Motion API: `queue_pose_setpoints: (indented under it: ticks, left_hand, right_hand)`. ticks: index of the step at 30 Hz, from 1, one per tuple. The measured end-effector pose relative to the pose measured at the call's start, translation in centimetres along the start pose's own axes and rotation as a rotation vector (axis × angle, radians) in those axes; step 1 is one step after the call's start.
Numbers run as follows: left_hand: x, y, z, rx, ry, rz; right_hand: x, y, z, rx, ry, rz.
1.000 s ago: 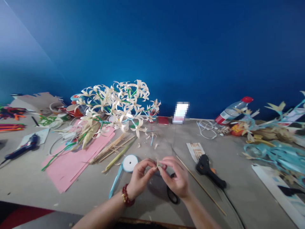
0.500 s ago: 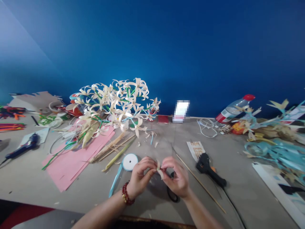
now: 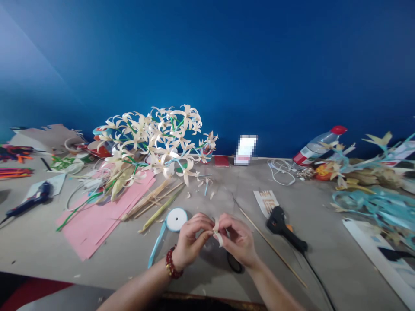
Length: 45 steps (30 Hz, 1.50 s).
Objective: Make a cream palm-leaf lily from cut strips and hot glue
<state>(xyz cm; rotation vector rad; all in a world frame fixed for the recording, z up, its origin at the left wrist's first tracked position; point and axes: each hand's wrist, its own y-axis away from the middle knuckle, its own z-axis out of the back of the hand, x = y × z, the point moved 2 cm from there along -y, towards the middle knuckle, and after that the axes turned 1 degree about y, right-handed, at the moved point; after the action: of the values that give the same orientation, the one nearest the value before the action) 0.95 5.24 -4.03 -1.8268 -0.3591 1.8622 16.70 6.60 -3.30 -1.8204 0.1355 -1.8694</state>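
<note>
Between my two hands is a small cream flower piece (image 3: 219,239) with curled petals. My left hand (image 3: 194,237), with a dark red bead bracelet at its wrist, pinches the piece from the left with thumb and forefinger. From the right, the fingertips of my right hand (image 3: 238,239) close on the same piece. A roll of light blue tape (image 3: 177,220) lies flat just left of my left hand, its loose end trailing toward the front. Black scissors handles (image 3: 235,262) show partly beneath my right hand.
White flowers (image 3: 168,147) on green stems stand behind pink paper (image 3: 87,229). A black glue gun (image 3: 285,231) and a thin stick (image 3: 272,246) lie to the right, a blue glue gun (image 3: 32,201) far left. A red-capped bottle (image 3: 316,149) leans at the back right.
My right hand's fingertips have moved slightly left, closer to my left hand's fingertips. The small flower piece has turned a little between them.
</note>
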Motion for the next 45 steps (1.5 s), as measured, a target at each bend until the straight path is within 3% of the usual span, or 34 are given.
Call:
queue_pose_setpoints:
  ticks: [12, 45]
  left_hand:
    - [-0.7, -0.4, -0.1, 0.0, 0.04, -0.003]
    - [-0.1, 0.0, -0.1, -0.013, 0.017, 0.011]
  right_hand:
    - [-0.1, 0.2, -0.1, -0.016, -0.015, 0.087]
    - [0.9, -0.3, 0.2, 0.012, 0.121, 0.084]
